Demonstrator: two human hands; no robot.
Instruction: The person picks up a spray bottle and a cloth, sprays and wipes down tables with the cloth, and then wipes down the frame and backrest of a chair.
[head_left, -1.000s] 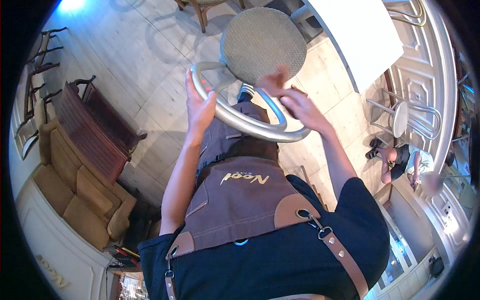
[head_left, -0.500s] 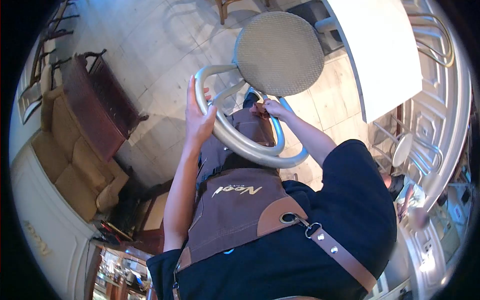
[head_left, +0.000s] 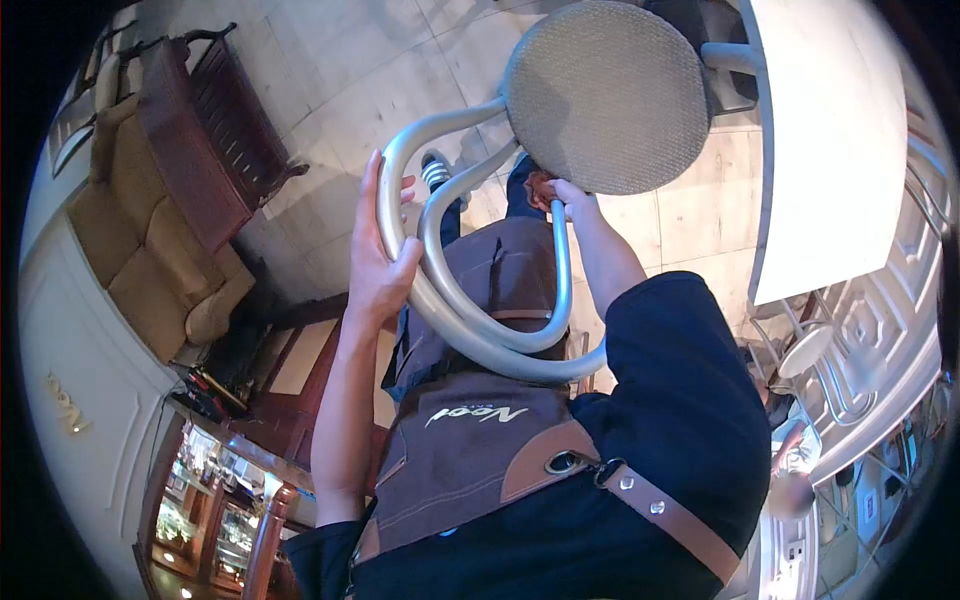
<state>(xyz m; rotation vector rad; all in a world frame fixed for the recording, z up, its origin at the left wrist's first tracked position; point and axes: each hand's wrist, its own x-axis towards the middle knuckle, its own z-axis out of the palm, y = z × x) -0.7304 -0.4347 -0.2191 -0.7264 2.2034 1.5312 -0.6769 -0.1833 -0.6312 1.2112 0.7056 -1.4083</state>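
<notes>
A silver metal chair (head_left: 605,100) with a round woven grey seat and a looped tube back stands in front of me, its back toward my body. My left hand (head_left: 383,265) grips the outer back tube on its left side, thumb on the near side and fingers around it. A crumpled brown cloth (head_left: 538,188) is in my right hand (head_left: 568,197), against the inner tube close to the seat. The fingers of that hand are partly hidden. My brown apron (head_left: 480,420) hangs beneath the chair back.
A white table (head_left: 835,140) stands to the right of the chair. On the left are a dark red wooden table (head_left: 190,140), a dark slatted chair (head_left: 245,115) and a tan sofa (head_left: 150,250). Farther right, a person (head_left: 795,450) is near other metal chairs (head_left: 810,350).
The chair looks larger and closer, with its seat higher in view. My right hand and the cloth have moved up the inner tube toward the seat. My left hand still grips the outer tube.
</notes>
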